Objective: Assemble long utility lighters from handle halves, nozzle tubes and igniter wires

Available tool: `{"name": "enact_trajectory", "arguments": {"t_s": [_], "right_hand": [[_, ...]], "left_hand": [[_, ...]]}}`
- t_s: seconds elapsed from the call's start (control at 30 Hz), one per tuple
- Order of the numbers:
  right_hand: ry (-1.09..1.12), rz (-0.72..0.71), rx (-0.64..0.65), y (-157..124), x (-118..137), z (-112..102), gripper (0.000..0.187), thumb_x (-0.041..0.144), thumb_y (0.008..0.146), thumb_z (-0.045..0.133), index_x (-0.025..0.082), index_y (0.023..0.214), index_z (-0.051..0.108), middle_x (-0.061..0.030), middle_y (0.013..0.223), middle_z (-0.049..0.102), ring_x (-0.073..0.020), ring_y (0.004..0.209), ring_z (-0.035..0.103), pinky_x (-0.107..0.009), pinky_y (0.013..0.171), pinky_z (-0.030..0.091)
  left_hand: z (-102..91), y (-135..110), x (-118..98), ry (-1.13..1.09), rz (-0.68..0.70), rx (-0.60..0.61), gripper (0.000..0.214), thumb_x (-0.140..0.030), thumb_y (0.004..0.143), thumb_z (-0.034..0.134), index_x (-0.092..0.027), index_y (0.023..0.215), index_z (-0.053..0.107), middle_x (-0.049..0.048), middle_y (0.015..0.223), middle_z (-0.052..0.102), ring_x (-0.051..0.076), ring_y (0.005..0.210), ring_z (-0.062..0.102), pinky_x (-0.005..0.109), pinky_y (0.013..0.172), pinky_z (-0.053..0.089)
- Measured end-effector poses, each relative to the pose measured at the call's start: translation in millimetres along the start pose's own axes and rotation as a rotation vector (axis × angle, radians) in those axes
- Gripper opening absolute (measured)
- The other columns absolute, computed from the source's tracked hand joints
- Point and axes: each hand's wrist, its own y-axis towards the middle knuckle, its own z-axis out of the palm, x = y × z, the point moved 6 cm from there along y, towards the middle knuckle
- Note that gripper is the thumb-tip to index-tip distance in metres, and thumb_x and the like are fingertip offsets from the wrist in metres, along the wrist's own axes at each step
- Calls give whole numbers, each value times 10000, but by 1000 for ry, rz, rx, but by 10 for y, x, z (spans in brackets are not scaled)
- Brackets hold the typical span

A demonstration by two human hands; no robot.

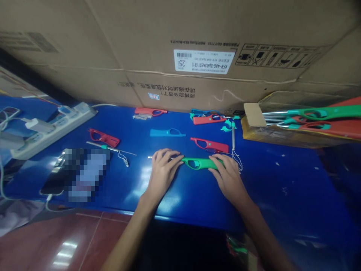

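Note:
A green plastic lighter handle [198, 163] lies flat on the blue table [282, 180], held at both ends. My left hand [163, 171] presses down on its left end, fingers curled over it. My right hand [228, 174] grips its right end, fingers bent around it. A red handle shell [210, 144] lies just behind the green one, a blue shell [167, 132] further back. A thin metal rod with white wire [233, 140] stands beside my right hand.
More red shells [103, 137] [150, 111] [208, 119] lie scattered toward the back. A cardboard box [282, 133] at right holds finished green and red lighters [316, 113]. A power strip [47, 130] and a phone [56, 177] lie at left. Large cartons [180, 45] wall off the rear.

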Motion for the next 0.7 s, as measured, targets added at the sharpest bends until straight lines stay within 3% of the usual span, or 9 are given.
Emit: {"name": "enact_trajectory", "arguments": {"t_s": [0.23,0.5,0.7], "right_hand": [[8,12,31,22,3,15,391,371,1048,465,239,1394,591,-136,1262,643,-311,1171,574,-501,988,448],[-38,-1,22,30,1,19,403,348,1054,457,170,1388,596,-158,1203,642,-301,1124,577,-476,950,467],[60,33,26,8,-46,31,421,361,1058,436,225,1435,565,-145,1222,633,-301,1144,576,-507,988,479]], "left_hand": [[15,-17,20,-1,-38,4,220,-288,1000,611,-260,1182,733,70,1182,722,260,1151,541,475,1007,410],[14,-21,12,9,-39,11,195,-279,990,626,-263,1153,732,60,1204,706,263,1156,536,466,998,399],[22,-18,-3,32,-38,16,196,-296,995,618,-261,1148,735,67,1202,696,264,1157,532,474,1009,399]]}}
